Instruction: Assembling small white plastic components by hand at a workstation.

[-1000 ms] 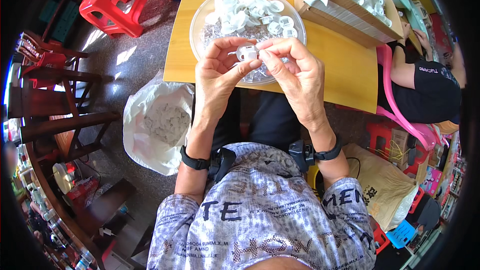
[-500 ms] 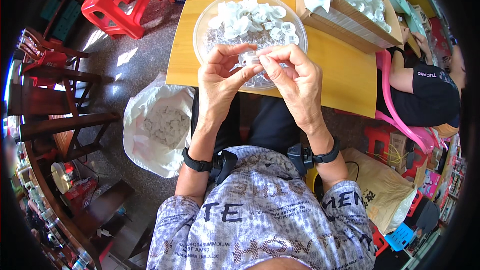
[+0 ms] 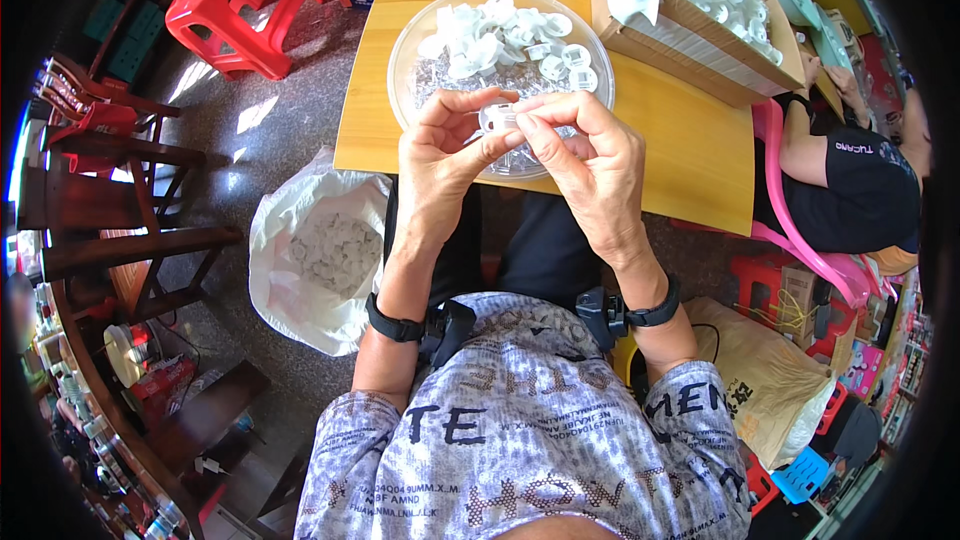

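Between my two hands is a small white plastic part [image 3: 497, 118], rounded and partly see-through. My left hand [image 3: 447, 145] is closed on its left side, thumb below and forefinger above. From the right, my right hand [image 3: 592, 160] pinches the same part with thumb and forefinger. Fingertips hide some of it. Both hands are over the near rim of a round clear tub [image 3: 400, 58]. Inside the tub, similar white plastic parts [image 3: 492, 35] are heaped at the back, with small clear pieces [image 3: 435, 80] spread in front of them.
A cardboard box [image 3: 690, 55] full of white parts stands at the table's right. On the floor at left sits an open white sack [image 3: 272, 285] of small pieces. A red stool [image 3: 235, 15] is farther back. Another person [image 3: 850, 180] sits at right beside a pink chair [image 3: 790, 210].
My hands have hardly moved. The white part has turned or tilted slightly between my fingertips, and both hands still grip it.
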Available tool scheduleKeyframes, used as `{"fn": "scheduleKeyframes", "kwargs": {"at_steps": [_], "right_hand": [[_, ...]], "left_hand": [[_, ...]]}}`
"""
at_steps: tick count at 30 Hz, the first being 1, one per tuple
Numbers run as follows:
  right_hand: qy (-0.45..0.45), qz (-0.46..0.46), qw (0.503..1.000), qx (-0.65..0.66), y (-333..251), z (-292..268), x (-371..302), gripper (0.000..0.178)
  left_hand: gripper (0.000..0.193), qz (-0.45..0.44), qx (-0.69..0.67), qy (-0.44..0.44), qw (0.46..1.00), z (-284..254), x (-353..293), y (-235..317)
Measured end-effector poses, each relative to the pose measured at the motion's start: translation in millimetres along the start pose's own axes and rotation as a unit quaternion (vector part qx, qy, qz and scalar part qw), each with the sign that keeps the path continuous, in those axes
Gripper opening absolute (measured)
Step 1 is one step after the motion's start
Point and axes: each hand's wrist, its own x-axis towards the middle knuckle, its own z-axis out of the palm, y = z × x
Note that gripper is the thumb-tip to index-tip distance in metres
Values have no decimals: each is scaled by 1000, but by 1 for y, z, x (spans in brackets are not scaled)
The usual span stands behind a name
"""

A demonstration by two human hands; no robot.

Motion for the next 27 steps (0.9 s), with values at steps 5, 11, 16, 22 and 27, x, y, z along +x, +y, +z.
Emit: {"fn": "scheduleKeyframes", "kwargs": {"at_steps": [5, 11, 16, 22, 27], "right_hand": [[-1, -1, 1000, -20, -2, 0, 0, 4], [-1, 5, 1000, -10, -5, 2, 0, 4], [8, -2, 1000, -19, 0, 0, 1, 5], [22, 7, 1000, 3, 9, -4, 3, 6], [26, 43, 998, 38, 8, -5, 2, 7]], "left_hand": [[36, -14, -7, 2, 1000, 0, 0, 2], [35, 1, -4, -2, 1000, -2, 1, 1], [32, 43, 67, -7, 997, 1, 1, 1], [36, 53, 57, -14, 997, 4, -5, 1], [42, 18, 10, -44, 999, -4, -5, 1]]}}
